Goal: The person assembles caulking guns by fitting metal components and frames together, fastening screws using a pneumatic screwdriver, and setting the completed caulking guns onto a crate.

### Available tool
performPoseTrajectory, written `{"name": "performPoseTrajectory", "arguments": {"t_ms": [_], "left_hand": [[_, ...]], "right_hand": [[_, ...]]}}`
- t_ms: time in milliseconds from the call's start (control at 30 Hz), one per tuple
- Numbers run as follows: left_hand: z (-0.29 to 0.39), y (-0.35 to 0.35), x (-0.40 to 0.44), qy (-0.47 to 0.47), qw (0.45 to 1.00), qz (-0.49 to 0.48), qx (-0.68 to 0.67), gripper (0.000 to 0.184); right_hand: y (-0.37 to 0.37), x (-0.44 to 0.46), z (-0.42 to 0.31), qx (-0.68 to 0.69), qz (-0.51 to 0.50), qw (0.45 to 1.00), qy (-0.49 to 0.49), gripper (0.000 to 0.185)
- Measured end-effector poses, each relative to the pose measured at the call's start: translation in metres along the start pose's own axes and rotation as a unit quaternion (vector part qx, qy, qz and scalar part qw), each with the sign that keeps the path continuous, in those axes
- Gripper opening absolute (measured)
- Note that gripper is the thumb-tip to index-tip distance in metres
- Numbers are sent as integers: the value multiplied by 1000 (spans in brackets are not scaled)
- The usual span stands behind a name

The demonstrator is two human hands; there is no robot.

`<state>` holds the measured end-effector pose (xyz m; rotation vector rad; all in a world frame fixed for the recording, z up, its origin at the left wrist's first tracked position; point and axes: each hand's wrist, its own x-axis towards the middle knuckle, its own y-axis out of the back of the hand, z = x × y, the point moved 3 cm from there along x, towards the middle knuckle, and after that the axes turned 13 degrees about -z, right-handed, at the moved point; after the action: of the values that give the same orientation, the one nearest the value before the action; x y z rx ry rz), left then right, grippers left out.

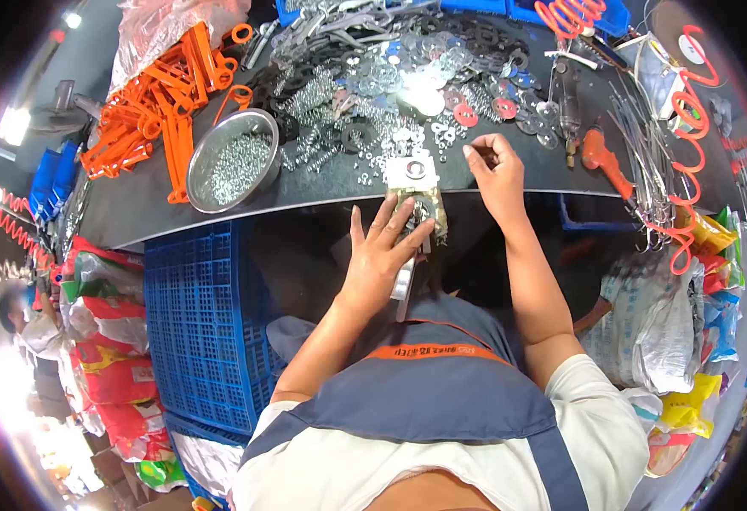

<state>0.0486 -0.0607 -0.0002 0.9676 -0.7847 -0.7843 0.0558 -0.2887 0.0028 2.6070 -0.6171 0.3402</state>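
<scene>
My left hand [386, 247] lies with its fingers spread over a small metal fixture [431, 223] at the front edge of the bench. A flat metal bar [404, 285] sticks out from under it toward my apron. Just beyond the fingertips is a pale block [400, 177] with a round ring-shaped piece on top. To the right, my right hand [501, 175] is raised above the bench edge, its fingers curled in toward the thumb. Whatever it pinches, if anything, is too small to make out. Small nuts [443, 133] are scattered between the block and that hand.
A steel bowl [267, 170] of small metal parts stands left, beside piled orange handles [173, 94]. Springs [309, 98] and washers [467, 77] heap at the back. An orange-gripped air tool [603, 162], metal rods and a coiled red hose [688, 136] are right. Blue crates [194, 315] stand below left.
</scene>
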Motion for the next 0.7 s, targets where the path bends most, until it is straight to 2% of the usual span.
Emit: {"name": "performPoseTrajectory", "arguments": {"t_ms": [100,167,200,267,300,333,367,400,433,467,533,567,600,633,667,700], "left_hand": [[-3,-10,-2,8,1000,3,-23,57],[-6,-17,-1,0,998,12,-60,58],[-6,-18,-2,-4,995,17,-96,59],[0,-5,-2,-9,997,-23,-73,70],[1,2,-5,-4,995,-54,-82,73],[0,9,-9,2,992,-84,-92,76],[-5,16,-16,5,991,-109,-75,81],[-13,29,-23,20,993,-97,-70,81],[-21,46,-31,13,985,-51,-167,77],[-32,62,-40,4,966,-2,-258,73],[-74,104,-65,117,976,140,-120,49],[-98,127,-72,183,946,257,-73,31],[-140,140,-84,221,917,331,-38,26],[-177,158,-89,310,872,376,-53,21],[-216,175,-88,290,865,409,20,21],[-264,183,-88,348,865,355,72,25]], "right_hand": [[12,30,13,-68,6,997,18,17],[12,52,29,-273,-5,962,26,24],[10,60,37,-274,-5,961,32,24],[-3,77,46,-451,-9,893,1,34],[-6,81,39,-465,-23,885,-26,34],[-6,84,36,-448,-27,893,-26,29],[-3,89,43,-467,-32,884,16,24],[3,92,42,-522,-25,852,37,22],[12,89,37,-495,-26,868,25,19],[22,80,33,-451,48,891,35,19],[42,62,35,-353,94,930,34,18],[41,48,39,-271,92,957,37,17],[39,36,43,-189,88,977,35,15],[33,22,44,-226,66,970,55,14],[25,13,44,-264,47,961,74,14],[18,11,39,-259,43,962,77,14]]}}
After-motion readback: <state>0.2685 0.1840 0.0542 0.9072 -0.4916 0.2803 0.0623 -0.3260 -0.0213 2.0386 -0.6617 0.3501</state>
